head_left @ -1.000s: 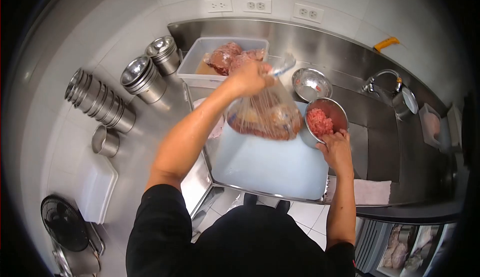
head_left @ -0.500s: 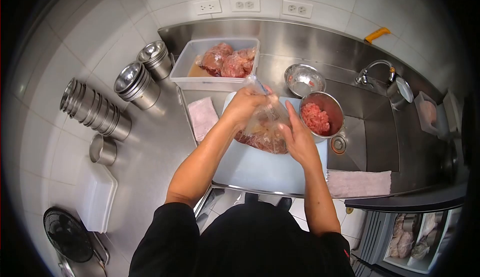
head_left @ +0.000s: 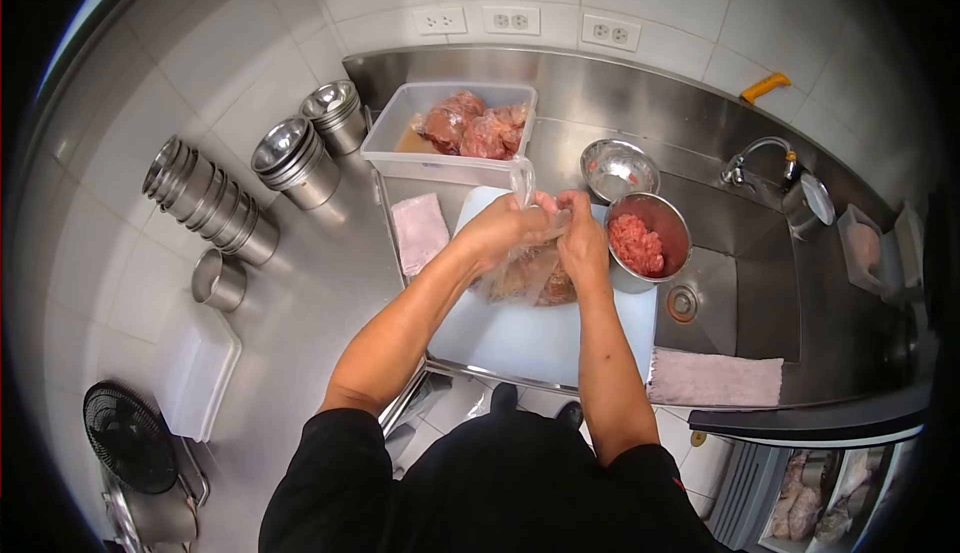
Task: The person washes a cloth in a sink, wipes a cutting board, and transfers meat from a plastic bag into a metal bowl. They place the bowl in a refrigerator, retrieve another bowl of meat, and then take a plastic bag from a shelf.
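Observation:
A clear plastic bag (head_left: 508, 278) with reddish-brown meat inside rests on the pale cutting board (head_left: 500, 338). My left hand (head_left: 503, 228) is closed on the gathered top of the bag. Close beside it, my right hand (head_left: 582, 236) pinches the same twisted neck of plastic, its thumb and fingers pressed together. To the right of my right hand stands a metal pot (head_left: 678, 215) with ground meat (head_left: 637, 245) in it. Behind the pot is a shallow metal bowl (head_left: 620, 168) with small red scraps.
A plastic tub (head_left: 440, 164) of bagged meat sits behind the board. Folded cloths lie left (head_left: 420, 234) and right (head_left: 714, 378). Stacked metal containers (head_left: 210, 201) and white trays (head_left: 198, 373) are at the left; a sink (head_left: 765, 288) with faucet is at the right.
My right hand has moved from beside the bag, where its fingers were spread, up to the bag's neck and closed there. The whole view has shifted slightly.

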{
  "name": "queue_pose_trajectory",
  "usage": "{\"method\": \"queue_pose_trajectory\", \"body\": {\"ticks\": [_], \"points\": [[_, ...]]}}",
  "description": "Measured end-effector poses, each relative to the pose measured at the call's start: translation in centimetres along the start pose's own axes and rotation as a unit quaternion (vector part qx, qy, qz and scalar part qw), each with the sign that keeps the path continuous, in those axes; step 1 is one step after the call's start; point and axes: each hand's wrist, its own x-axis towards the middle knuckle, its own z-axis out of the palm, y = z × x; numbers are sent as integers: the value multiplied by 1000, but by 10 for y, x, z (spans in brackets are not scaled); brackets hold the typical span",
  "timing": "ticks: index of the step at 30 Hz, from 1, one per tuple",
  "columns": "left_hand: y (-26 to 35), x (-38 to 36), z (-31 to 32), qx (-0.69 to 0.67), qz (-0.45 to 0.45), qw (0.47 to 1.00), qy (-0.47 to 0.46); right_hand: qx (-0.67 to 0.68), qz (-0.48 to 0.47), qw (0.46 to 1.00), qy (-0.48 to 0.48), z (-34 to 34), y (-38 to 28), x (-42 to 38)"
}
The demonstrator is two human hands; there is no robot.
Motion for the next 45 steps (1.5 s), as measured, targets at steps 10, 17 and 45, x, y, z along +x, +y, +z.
{"method": "queue_pose_trajectory", "body": {"ticks": [10, 17, 45], "points": [[6, -12, 27, 697, 62, 702, 129, -22, 25, 995, -92, -17, -6, -17], [2, 9, -39, 693, 162, 656, 250, -47, 138, 981, -128, -46, 7, -58], [-32, -50, -59, 531, 283, 752, 268, -238, -220, 892, -314, -64, -25, -31]]}}
